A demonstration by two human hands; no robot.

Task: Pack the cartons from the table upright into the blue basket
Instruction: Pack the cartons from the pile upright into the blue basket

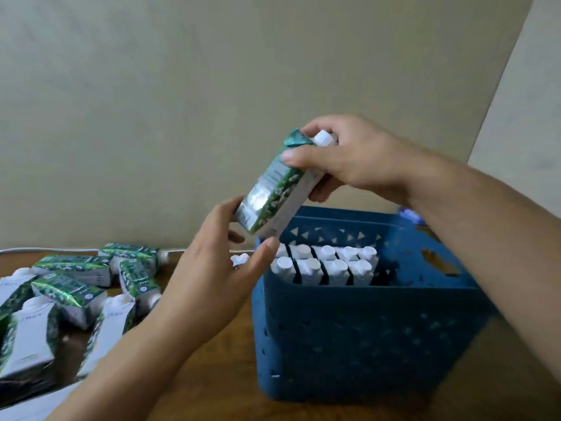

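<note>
A green and white carton (pixel 277 189) with a white cap is tilted in the air above the left rim of the blue basket (pixel 364 329). My right hand (pixel 349 161) grips its upper end near the cap. My left hand (pixel 218 268) touches its lower end with the thumb and fingers spread. Inside the basket several cartons (pixel 326 264) stand upright in two rows, white caps up. The front part of the basket's inside is hidden by its near wall.
Several more cartons (pixel 69 287) lie flat in a loose pile on the wooden table (pixel 212 375) at the left. One white cap (pixel 239 259) shows just left of the basket. A beige wall stands close behind. White paper lies at the bottom left edge.
</note>
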